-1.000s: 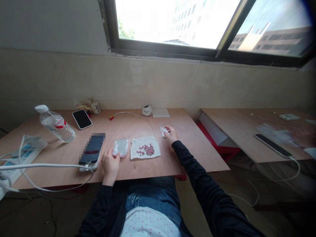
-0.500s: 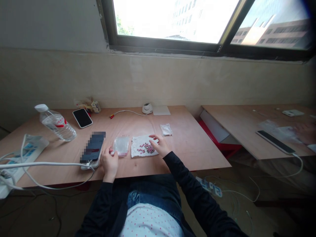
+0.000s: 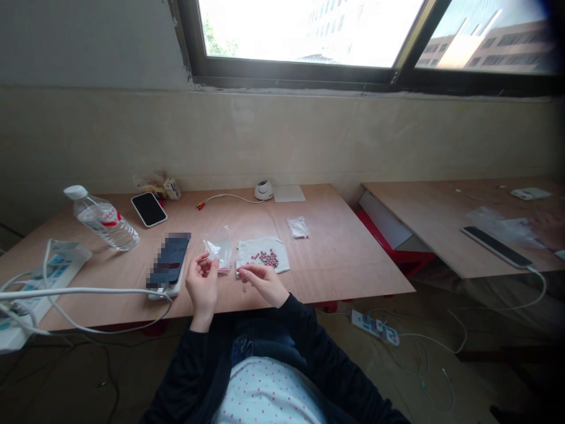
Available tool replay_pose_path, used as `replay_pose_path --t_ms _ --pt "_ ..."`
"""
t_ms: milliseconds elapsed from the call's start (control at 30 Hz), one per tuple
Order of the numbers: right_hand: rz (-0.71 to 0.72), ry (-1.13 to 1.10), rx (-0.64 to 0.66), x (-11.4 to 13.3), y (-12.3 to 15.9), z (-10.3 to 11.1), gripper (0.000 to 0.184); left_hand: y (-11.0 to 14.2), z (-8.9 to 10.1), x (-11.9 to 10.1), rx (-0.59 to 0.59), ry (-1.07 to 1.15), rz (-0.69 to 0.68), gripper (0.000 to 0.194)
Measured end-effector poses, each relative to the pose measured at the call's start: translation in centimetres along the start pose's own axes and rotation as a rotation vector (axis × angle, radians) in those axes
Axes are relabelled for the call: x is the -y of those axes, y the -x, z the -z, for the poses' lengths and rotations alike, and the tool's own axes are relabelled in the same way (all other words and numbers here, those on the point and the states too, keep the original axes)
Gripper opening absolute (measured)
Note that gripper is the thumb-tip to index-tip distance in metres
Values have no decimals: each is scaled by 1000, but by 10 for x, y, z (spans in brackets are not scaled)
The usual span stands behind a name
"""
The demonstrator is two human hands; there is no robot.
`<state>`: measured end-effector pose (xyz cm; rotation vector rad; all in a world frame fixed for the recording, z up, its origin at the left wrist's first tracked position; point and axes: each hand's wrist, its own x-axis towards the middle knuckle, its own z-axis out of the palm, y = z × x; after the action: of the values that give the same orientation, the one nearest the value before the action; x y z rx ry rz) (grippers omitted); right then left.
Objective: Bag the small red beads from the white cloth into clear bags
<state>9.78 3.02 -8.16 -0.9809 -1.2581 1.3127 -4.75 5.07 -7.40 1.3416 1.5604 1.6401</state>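
My left hand point(image 3: 203, 285) is raised at the near left of a clear plastic bag point(image 3: 218, 247), its fingers curled and thumb against the bag's edge. The bag looks crinkled, and pink-edged bags lie beneath it. My right hand point(image 3: 265, 284) is closed in a pinch at the near edge of a white cloth-like sheet point(image 3: 279, 246); what sits between its fingertips is too small to make out. Several small pink and dark red pieces point(image 3: 268, 258) are spread on the sheet. Beyond it lies a small filled packet point(image 3: 299, 228).
A phone point(image 3: 170, 259) with a white cable lies left of my hands. Further left are a water bottle point(image 3: 106, 221), a second phone point(image 3: 149, 209) and a power strip point(image 3: 48, 282). A white dome camera point(image 3: 263, 189) stands at the back. Another person's hand point(image 3: 549, 227) is at the right-hand table.
My right hand has moved left and nearer, from over the small pieces to the sheet's near edge, fingers now pinched. My left hand has lifted, and the top bag now looks raised and crinkled.
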Motion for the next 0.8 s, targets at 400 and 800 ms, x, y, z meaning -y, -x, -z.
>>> replay_pose_path --t_ms 400,800 --pt "-86 -252 -51 19 11 7 30 31 -9 -38 255 189 74 46" --pt "-56 -160 -20 37 32 23 29 42 2 -74 267 -274 -283 24"
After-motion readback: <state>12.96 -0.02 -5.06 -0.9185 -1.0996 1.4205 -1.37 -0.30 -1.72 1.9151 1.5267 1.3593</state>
